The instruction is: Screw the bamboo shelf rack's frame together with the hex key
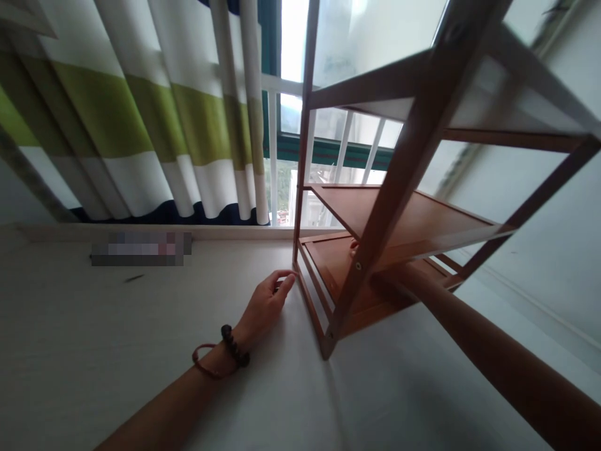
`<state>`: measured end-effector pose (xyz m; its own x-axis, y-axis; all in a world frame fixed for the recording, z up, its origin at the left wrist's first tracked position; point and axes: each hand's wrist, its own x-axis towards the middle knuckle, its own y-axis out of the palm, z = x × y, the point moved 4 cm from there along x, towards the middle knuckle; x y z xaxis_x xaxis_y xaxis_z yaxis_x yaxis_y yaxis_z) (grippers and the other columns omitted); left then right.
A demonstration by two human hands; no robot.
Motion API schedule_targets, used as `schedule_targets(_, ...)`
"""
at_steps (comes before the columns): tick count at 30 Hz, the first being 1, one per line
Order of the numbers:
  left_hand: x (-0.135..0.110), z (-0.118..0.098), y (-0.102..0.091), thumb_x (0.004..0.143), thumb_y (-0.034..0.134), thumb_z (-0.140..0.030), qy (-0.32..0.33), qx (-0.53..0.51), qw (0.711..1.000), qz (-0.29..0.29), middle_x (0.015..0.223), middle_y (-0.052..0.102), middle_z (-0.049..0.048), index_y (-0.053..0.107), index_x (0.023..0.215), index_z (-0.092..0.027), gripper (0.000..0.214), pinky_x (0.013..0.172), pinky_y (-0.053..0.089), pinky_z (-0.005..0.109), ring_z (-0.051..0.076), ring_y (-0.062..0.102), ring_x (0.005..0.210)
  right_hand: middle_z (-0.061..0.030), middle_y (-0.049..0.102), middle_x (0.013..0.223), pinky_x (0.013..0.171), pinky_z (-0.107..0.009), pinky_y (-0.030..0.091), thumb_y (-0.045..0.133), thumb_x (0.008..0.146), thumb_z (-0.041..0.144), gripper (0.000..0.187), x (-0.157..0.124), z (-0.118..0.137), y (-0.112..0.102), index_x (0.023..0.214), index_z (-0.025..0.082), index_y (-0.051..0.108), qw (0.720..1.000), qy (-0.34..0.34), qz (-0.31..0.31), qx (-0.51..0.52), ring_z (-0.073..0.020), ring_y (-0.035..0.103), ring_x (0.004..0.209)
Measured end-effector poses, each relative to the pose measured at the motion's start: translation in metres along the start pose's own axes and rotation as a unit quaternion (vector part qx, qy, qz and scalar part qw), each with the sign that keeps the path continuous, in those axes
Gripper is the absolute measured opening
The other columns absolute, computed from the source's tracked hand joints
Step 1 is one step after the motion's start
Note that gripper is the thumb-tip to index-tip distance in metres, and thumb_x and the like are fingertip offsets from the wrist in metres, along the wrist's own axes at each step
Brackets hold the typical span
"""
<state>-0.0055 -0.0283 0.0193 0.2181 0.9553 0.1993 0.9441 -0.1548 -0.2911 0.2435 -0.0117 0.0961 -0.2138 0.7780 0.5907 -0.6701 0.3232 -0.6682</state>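
Note:
A reddish-brown wooden shelf rack [399, 169] stands tilted in view, with several flat shelves between its posts. My left hand [265, 307], wearing a dark bead bracelet [235, 346] and a thin brown cord, is at the foot of the rack's far left post [295, 238]. Its thumb and forefinger come close together there; a small dark spot shows between them, too unclear to name. From the right, my right arm [488, 335] reaches in between the two lower shelves. Only a few fingertips of my right hand [354, 247] show beside the near post, which hides the rest.
A blurred-out flat item [141, 249] lies on the pale floor [141, 351] by the wall, near a small dark sliver [134, 278]. A striped white, green and navy curtain [154, 119] hangs left of a barred window [291, 156]. A white wall [563, 232] is at the right.

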Motion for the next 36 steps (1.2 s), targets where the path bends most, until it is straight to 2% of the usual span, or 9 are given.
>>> schedule_targets(3, -0.028, -0.015, 0.015, 0.083, 0.042, -0.040, 0.047, 0.015, 0.999, 0.000, 0.055, 0.031, -0.0083, 0.042, 0.119, -0.016, 0.043, 0.043, 0.025, 0.019, 0.007, 0.028, 0.044, -0.0066, 0.064, 0.081, 0.075, -0.038, 0.044, 0.051, 0.076, 0.030, 0.016, -0.029, -0.011, -0.026, 0.081, 0.019, 0.062, 0.994, 0.007, 0.028, -0.103, -0.0237, 0.057, 0.081)
schedule_targets(6, -0.048, -0.029, 0.029, 0.080, 0.049, -0.035, 0.143, 0.099, 0.984, 0.025, 0.057, 0.030, -0.0089, 0.029, 0.129, -0.019, 0.055, 0.044, 0.028, 0.018, 0.007, 0.029, 0.046, -0.0070, 0.062, 0.091, 0.079, -0.036, 0.043, 0.046, 0.080, 0.025, 0.018, -0.056, -0.014, -0.049, 0.090, 0.019, 0.060, 0.983, -0.013, -0.005, -0.184, -0.0219, 0.057, 0.086)
schedule_targets(12, -0.056, -0.038, 0.045, 0.069, 0.064, -0.036, 0.246, 0.229, 0.942, 0.024, 0.057, 0.042, -0.0077, 0.043, 0.119, -0.021, 0.056, 0.047, 0.039, 0.017, 0.006, 0.038, 0.047, -0.0083, 0.054, 0.109, 0.091, -0.041, 0.036, 0.052, 0.077, 0.022, 0.023, -0.109, -0.020, -0.094, 0.099, 0.020, 0.056, 0.945, -0.054, -0.237, -0.219, -0.0237, 0.048, 0.104)
schedule_targets(16, -0.052, -0.036, 0.050, 0.071, 0.060, -0.033, 0.242, 0.215, 0.946, 0.006, 0.057, 0.052, -0.0064, 0.048, 0.108, -0.021, 0.040, 0.047, 0.045, 0.017, 0.006, 0.048, 0.046, -0.0129, 0.035, 0.130, 0.094, -0.048, 0.031, 0.057, 0.073, 0.034, 0.058, -0.126, -0.049, -0.121, 0.126, 0.019, 0.037, 0.896, 0.044, -0.396, -0.197, -0.0293, 0.033, 0.120)
schedule_targets(18, -0.051, -0.035, 0.051, 0.072, 0.060, -0.032, 0.239, 0.201, 0.950, 0.011, 0.057, 0.053, -0.0068, 0.047, 0.105, -0.021, 0.037, 0.047, 0.046, 0.016, 0.007, 0.051, 0.046, -0.0138, 0.032, 0.132, 0.092, -0.047, 0.034, 0.055, 0.074, 0.042, 0.067, -0.129, -0.072, -0.125, 0.130, 0.019, 0.030, 0.887, 0.114, -0.429, -0.125, -0.0281, 0.037, 0.116)
schedule_targets(21, -0.049, -0.035, 0.052, 0.072, 0.060, -0.028, 0.234, 0.182, 0.955, 0.028, 0.057, 0.054, -0.0077, 0.045, 0.104, -0.022, 0.036, 0.046, 0.047, 0.016, 0.007, 0.054, 0.045, -0.0110, 0.048, 0.122, 0.091, -0.044, 0.035, 0.041, 0.081, 0.051, 0.053, -0.126, -0.104, -0.111, 0.123, 0.018, 0.041, 0.907, 0.208, -0.364, 0.042, -0.0247, 0.046, 0.110)
schedule_targets(24, -0.047, -0.035, 0.044, 0.073, 0.058, -0.028, 0.206, 0.183, 0.961, 0.015, 0.060, 0.056, -0.0070, 0.042, 0.106, -0.023, 0.036, 0.048, 0.049, 0.017, 0.008, 0.057, 0.048, -0.0098, 0.057, 0.113, 0.088, -0.040, 0.039, 0.030, 0.083, 0.055, 0.053, -0.127, -0.118, -0.093, 0.112, 0.017, 0.052, 0.889, 0.251, -0.341, 0.172, -0.0226, 0.052, 0.103)
schedule_targets(32, -0.041, -0.024, -0.007, 0.075, 0.052, -0.043, 0.125, 0.289, 0.945, -0.083, 0.060, 0.057, -0.0042, 0.040, 0.119, -0.026, 0.048, 0.051, 0.047, 0.025, 0.016, 0.058, 0.050, -0.0102, 0.059, 0.114, 0.086, -0.037, 0.045, 0.026, 0.084, 0.056, 0.060, -0.124, -0.098, -0.063, 0.112, 0.013, 0.056, 0.876, 0.248, -0.288, 0.298, -0.0212, 0.059, 0.095)
schedule_targets(36, -0.038, -0.021, -0.026, 0.076, 0.050, -0.044, 0.088, 0.322, 0.936, -0.117, 0.074, 0.064, 0.0004, 0.041, 0.122, -0.025, 0.051, 0.060, 0.048, 0.029, 0.020, 0.062, 0.064, -0.0101, 0.058, 0.118, 0.089, -0.039, 0.044, 0.027, 0.085, 0.054, 0.058, -0.123, -0.084, -0.052, 0.115, 0.013, 0.056, 0.875, 0.242, -0.261, 0.329, -0.0233, 0.058, 0.101)
